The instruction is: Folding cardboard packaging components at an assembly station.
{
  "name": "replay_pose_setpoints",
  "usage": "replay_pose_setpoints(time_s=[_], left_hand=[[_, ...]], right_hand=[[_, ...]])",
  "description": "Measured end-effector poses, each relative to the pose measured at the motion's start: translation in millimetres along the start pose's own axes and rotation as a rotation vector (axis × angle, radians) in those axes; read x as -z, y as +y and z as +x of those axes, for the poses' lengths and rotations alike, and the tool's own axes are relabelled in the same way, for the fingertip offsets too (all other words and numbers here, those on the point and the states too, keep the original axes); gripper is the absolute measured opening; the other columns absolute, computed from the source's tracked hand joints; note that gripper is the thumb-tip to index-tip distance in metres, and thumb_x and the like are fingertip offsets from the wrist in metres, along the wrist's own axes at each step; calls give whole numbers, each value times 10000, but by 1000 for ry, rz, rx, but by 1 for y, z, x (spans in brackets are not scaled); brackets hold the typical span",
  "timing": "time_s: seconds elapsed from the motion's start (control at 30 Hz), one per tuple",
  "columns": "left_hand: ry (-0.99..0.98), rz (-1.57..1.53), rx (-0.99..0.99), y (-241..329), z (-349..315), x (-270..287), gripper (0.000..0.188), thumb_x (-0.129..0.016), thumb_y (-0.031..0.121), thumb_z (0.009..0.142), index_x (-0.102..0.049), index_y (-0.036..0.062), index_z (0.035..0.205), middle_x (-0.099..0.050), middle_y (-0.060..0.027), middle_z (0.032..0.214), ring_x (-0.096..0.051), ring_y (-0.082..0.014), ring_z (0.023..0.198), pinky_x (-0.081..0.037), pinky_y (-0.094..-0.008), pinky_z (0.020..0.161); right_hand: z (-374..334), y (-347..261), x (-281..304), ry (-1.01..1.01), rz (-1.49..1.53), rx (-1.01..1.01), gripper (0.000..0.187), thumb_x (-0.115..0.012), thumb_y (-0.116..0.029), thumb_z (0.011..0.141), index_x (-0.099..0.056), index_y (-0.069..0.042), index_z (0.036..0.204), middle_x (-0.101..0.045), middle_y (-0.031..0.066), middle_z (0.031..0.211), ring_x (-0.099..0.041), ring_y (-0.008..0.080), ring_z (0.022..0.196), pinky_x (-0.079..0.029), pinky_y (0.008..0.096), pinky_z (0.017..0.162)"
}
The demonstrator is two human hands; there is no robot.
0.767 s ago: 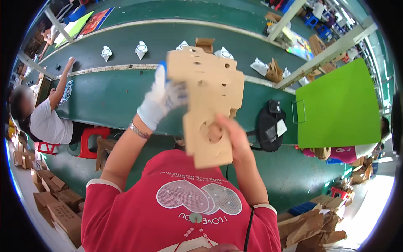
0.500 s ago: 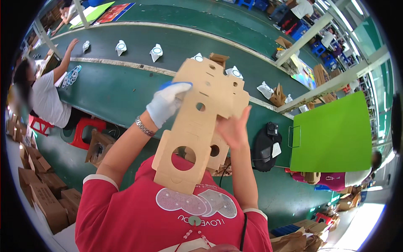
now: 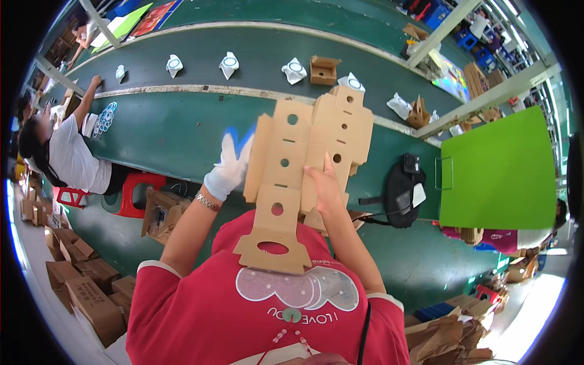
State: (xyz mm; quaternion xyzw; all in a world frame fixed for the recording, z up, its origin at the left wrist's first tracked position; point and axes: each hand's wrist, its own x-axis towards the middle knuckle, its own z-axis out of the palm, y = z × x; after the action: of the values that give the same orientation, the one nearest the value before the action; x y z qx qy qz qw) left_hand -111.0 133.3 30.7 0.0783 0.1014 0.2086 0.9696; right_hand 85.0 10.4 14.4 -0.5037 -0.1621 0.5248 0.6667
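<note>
A flat, die-cut cardboard box blank (image 3: 286, 194) with round holes and folded-up flaps stands in front of my chest, its lower end against my red shirt. More cardboard panels (image 3: 359, 137) spread to its right, over the table edge; whether they belong to the same piece I cannot tell. My bare right hand (image 3: 325, 185) grips the cardboard near its middle, thumb and a finger lying over the brown surface. Just off the left edge of the blank, my left hand (image 3: 231, 164), in a white glove with blue fingertips, has its fingers spread and holds nothing.
A green table (image 3: 170, 134) runs ahead, with a conveyor belt (image 3: 201, 76) beyond it carrying white-wrapped items (image 3: 229, 64) and a small open carton (image 3: 324, 70). A black bag (image 3: 403, 191) and green board (image 3: 499, 173) lie right. A co-worker (image 3: 73, 146) sits left near a red stool (image 3: 137, 191).
My left hand has let go of the cardboard and opened beside it. The blank has turned and its side flaps now stand out. My right hand has closed on it.
</note>
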Motion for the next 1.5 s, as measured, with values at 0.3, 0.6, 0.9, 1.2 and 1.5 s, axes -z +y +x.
replay_pose_setpoints(time_s=[0.3, 0.6, 0.9, 1.2, 1.5], left_hand=[[223, 1015, -297, -36, 37, 11, 329, -434, 294, 1051, -640, 51, 1136, -626, -63, 1182, -572, -140, 1075, -446, -306, 986], [407, 1038, -611, -82, 50, 21, 403, -594, 141, 985, -497, 29, 1360, -571, -92, 1328, -528, -177, 1228, -404, -288, 1055], [380, 1329, -310, -64, 56, 49, 562, -314, 491, 1060, -564, 60, 1321, -649, -40, 1222, -608, -140, 1093, -480, -302, 966], [532, 841, -71, -70, 57, 30, 674, -339, 630, 1000, -637, 77, 1242, -679, -56, 1140, -644, -140, 1014, -528, -306, 902], [250, 1322, 8, -57, 53, 6, 387, -403, 268, 1049, -611, 33, 1276, -664, -58, 1190, -603, -140, 1067, -452, -294, 1007]], right_hand=[[-33, 1, -1, 32, 17, -103, 609, -512, -4, 940, -311, -100, 1507, -508, 76, 1378, -521, 190, 1228, -439, 335, 1011], [-29, 33, 21, 103, -541, 304, 223, -466, -172, 1038, -607, -22, 1123, -590, 46, 1134, -520, 138, 1096, -408, 277, 955], [-28, 41, -2, 351, 351, -81, 562, -300, -544, 1047, -578, -57, 1083, -628, 82, 1056, -566, 176, 986, -456, 316, 897], [-35, 36, -10, 536, 125, 88, 295, -566, -335, 1008, -631, -50, 968, -645, 27, 889, -593, 92, 792, -481, 243, 705], [-28, 7, 7, 346, 349, -237, 449, -468, -409, 1026, -607, 5, 1130, -653, 83, 1046, -609, 187, 994, -481, 310, 897]])
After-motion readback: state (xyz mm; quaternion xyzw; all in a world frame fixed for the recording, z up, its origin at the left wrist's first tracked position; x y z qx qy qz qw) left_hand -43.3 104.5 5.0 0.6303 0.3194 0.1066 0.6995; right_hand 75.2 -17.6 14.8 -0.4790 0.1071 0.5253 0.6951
